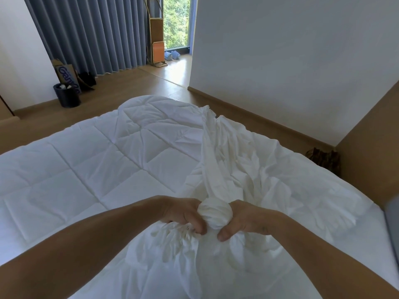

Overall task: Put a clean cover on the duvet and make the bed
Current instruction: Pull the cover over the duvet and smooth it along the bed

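Both forearms reach forward over the bed [380, 240], close together, and the hands meet in the lower middle. The left hand [183, 214] and the right hand [246, 219] each grip a gathered bunch of the white cover [216, 214], with fingers [199, 226] curled tight round the cloth. The rest of the cover trails away crumpled on the right side. The quilted duvet [86, 169] lies spread flat on the bed, partly under the cover.
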{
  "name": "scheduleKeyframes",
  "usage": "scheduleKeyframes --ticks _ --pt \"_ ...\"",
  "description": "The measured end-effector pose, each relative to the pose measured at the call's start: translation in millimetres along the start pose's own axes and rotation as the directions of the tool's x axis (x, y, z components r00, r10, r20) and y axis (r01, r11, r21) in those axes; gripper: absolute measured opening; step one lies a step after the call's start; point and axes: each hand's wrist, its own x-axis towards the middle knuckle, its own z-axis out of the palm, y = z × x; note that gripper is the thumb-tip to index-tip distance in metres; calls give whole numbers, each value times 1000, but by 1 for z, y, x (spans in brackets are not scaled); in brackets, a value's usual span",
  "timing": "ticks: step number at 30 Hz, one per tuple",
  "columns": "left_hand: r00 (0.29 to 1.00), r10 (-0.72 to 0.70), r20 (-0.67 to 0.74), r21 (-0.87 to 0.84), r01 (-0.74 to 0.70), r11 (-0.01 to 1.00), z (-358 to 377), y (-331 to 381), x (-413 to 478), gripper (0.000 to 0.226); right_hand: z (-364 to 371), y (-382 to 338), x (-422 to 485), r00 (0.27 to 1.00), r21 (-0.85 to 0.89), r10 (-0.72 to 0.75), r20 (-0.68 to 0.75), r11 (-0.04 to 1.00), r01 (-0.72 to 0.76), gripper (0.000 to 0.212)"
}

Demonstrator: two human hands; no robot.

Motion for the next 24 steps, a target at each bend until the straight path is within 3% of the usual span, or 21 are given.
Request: scheduleKeyframes --ticks 2,5,11,13,16,20,24 --pt "998 12 -56 159 -3 987 1 3 3 31 3 2 1 998 -58 44 37 997 -42 54" --pt "982 92 -164 463 -6 886 1 8 6 31 4 3 2 996 -81 77 38 994 -74 53" --pt "951 185 -249 628 13 778 5 15 2 61 4 7 1 996 114 51 76 992 -59 43" --pt "949 160 -271 664 65 745 6 13 2 60 6 6 0 995 195 33 96 979 -52 42" --pt "958 100 -270 641 102 761 8 9 4 23 10 10 3 998 274 -18 60 962 1 36" --pt "974 67 -218 467 44 883 4 5 2 27 9 12 5 998 265 -54 20 963 46 49" --pt "998 12 -55 184 -2 983 1 3 -7 32 4 5 6 997 102 -55 47 994 50 53"
